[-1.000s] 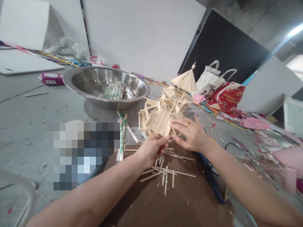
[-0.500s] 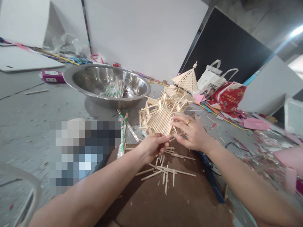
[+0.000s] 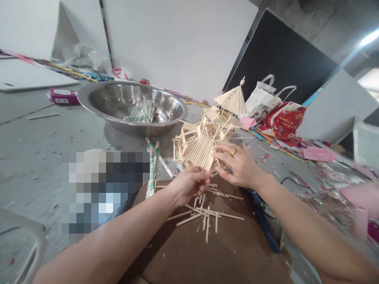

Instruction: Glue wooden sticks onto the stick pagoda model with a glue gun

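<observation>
A pagoda model (image 3: pixel 197 152) of pale wooden sticks stands in front of me, with a pointed roof at its far end and a sloping panel of side-by-side sticks facing me. My left hand (image 3: pixel 194 182) is closed, its thumb and forefinger pinching the lower edge of that panel. Bent round the panel's right edge is my right hand (image 3: pixel 239 165), a ring on one finger; its thumb and fingertips touch the sticks. What lies under the right fingertips is hidden. Loose cut sticks (image 3: pixel 207 215) are scattered on the brown surface (image 3: pixel 192 256) below my hands.
Behind to the left sits a steel basin (image 3: pixel 133 128) holding wrapped chopsticks (image 3: pixel 143 112). More wrapped chopsticks (image 3: pixel 152 165) lie left of the model. A white bag (image 3: pixel 259 100) and a red bag (image 3: pixel 286 120) stand at right. A blurred-out patch (image 3: pixel 106 193) covers the left.
The view has shifted very slightly. Both hands keep their places on the model, and nothing has been taken up or let go.
</observation>
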Demonstrator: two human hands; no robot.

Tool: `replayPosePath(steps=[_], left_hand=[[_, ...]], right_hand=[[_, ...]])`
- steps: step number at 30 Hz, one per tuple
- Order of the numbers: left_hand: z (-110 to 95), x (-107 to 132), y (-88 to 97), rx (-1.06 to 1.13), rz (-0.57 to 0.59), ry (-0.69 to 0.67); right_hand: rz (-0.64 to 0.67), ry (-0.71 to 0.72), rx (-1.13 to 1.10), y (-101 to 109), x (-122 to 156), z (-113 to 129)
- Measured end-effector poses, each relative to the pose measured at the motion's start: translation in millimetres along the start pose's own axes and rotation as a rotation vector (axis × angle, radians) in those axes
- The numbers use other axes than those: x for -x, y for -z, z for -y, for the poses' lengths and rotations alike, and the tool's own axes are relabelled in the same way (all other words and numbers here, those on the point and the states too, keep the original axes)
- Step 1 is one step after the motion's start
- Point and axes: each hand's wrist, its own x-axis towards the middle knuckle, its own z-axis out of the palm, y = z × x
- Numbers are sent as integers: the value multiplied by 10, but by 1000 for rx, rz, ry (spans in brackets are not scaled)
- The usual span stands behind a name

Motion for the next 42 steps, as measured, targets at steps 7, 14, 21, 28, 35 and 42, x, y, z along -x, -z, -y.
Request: replayPosePath(steps=[7, 14, 21, 28, 35, 42], left_hand=[[11, -5, 29, -10, 33, -16], [18, -9, 53, -21, 33, -19], [5, -2, 29, -13, -8, 15], [3, -8, 27, -3, -5, 15], [-15, 13, 5, 13, -8, 11], [4, -12, 8, 7, -2, 20]], right_hand=[[-1, -14, -27, -13, 12, -6], [7, -33, -56, -23, 33, -5], [-11, -22, -46, -11, 18, 0], [-15, -24, -54, -7, 18, 0], [-23, -29, -40, -11, 8, 13], [-74, -115, -135, 7, 75, -3]])
